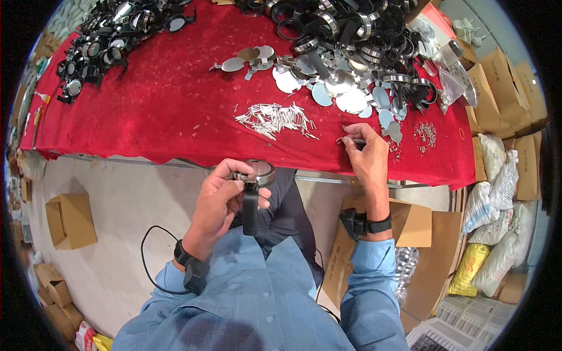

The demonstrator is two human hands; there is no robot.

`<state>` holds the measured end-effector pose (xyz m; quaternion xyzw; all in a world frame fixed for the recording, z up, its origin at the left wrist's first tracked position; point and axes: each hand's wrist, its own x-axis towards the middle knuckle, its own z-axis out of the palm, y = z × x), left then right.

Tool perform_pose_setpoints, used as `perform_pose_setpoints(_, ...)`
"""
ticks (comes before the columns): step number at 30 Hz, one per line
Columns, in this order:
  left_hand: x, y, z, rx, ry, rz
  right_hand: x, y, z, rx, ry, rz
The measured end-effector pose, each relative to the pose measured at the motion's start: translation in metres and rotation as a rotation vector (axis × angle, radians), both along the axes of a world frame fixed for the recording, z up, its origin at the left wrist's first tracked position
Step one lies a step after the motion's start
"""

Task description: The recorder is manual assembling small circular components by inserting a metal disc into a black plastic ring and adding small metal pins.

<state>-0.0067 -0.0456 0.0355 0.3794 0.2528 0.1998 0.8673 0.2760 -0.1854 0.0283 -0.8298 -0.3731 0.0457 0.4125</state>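
Note:
My left hand (pixel 215 196) grips a watch (pixel 261 173) with a round metal case, just in front of the table edge. Its black strap (pixel 250 213) hangs down toward my lap. Over the red cloth, my right hand (pixel 370 157) pinches a small dark piece (pixel 358 143) with a thin metal end; its exact kind is mostly hidden by my fingers. Scattered small metal buckles (pixel 425 136) lie to the right of that hand. A heap of thin white pins (pixel 277 120) lies to its left, and flat round metal discs (pixel 351 100) spread out beyond it.
Black-strapped watches are heaped at the far left (pixel 88 52) and far right (pixel 357 23) of the red tablecloth (pixel 175 99). A clear plastic bag (pixel 451 88) lies by the right edge. Open cardboard boxes stand at left (pixel 71 221) and right (pixel 430 257), with white sacks (pixel 492 187) beyond.

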Motion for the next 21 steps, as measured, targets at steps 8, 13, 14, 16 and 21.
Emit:
perform_pose_setpoints(8, 0.002, 0.001, -0.001, -0.025, 0.006, -0.043, 0.001, -0.014, 0.005, -0.142, 0.042, 0.001)
perform_pose_setpoints(13, 0.003, -0.002, 0.002, -0.021, 0.016, -0.017, -0.003, -0.015, 0.007, -0.128, -0.223, 0.056)
perform_pose_setpoints(14, 0.002, -0.003, 0.002, -0.019, 0.022, -0.012, -0.004, -0.014, 0.007, -0.125, -0.218, 0.061)
perform_pose_setpoints(16, 0.0, -0.001, 0.0, -0.033, 0.04, -0.005, -0.008, -0.011, 0.009, -0.108, -0.235, 0.176)
perform_pose_setpoints(21, 0.004, -0.002, 0.004, -0.073, 0.05, 0.004, -0.007, -0.012, 0.008, -0.196, -0.349, 0.203)
